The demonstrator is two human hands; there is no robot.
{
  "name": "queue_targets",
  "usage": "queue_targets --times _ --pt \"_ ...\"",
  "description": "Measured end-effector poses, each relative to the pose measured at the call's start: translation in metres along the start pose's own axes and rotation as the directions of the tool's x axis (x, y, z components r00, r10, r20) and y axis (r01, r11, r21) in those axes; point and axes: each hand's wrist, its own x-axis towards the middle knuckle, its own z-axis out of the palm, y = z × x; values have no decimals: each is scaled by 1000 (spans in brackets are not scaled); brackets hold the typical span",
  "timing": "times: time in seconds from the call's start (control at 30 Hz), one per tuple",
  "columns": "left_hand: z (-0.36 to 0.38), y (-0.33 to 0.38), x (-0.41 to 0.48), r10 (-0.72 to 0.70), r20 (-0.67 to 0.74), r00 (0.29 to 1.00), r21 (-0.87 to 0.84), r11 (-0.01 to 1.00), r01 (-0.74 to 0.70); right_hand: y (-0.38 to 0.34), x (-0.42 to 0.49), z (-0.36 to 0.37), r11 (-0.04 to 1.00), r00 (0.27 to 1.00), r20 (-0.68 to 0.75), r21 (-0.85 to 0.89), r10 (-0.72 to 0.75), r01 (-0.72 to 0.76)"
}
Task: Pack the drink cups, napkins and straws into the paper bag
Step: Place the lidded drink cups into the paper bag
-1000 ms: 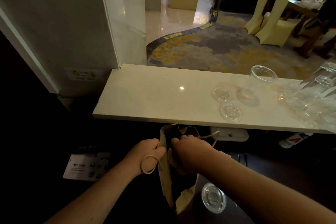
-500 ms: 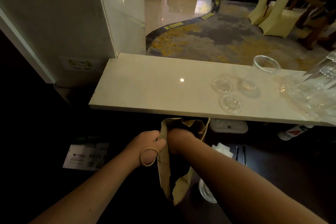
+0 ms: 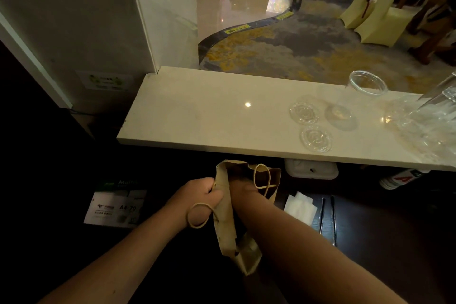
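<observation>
A brown paper bag (image 3: pixel 223 229) with twine handles hangs below the counter edge. My left hand (image 3: pixel 199 197) grips its left rim and holds the mouth apart. My right hand (image 3: pixel 243 186) is pushed down inside the bag past the wrist, so its fingers and anything in them are hidden. White napkins (image 3: pixel 299 207) and two dark straws (image 3: pixel 327 217) lie on the dark surface right of the bag. On the pale counter (image 3: pixel 197 116) stand a clear cup (image 3: pixel 365 86), two clear lids (image 3: pixel 304 112) and a stack of clear cups (image 3: pixel 431 118) at the right edge.
A ream of A4 paper (image 3: pixel 116 207) lies on the dark floor to the left. A white box (image 3: pixel 312 171) and a bottle (image 3: pixel 399 179) sit under the counter. A grey wall (image 3: pixel 74 20) stands at the left.
My right hand, which held a clear cup at the bag's mouth, has gone down into the bag. My left hand has kept its grip on the rim.
</observation>
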Motion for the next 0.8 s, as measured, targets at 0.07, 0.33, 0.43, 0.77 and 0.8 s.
queue_targets --times 0.07,0.33,0.43,0.77,0.8 --pt "2 -1 0 -1 -3 1000 -7 1000 1 1 0 1 998 999 -16 -46 -31 30" --pt "0 -1 6 15 -7 1000 -20 1000 -16 -3 -19 -18 976 993 -71 -202 -91 75" --pt "-2 -1 9 6 -6 1000 -41 999 -7 1 -37 -35 954 988 -65 -277 -137 114" --pt "-9 7 12 19 -25 1000 -109 994 -21 36 -97 -52 825 889 -170 -476 -425 304" --pt "-10 9 13 19 -23 1000 -116 993 -22 41 -99 -50 820 876 -180 -474 -448 321"
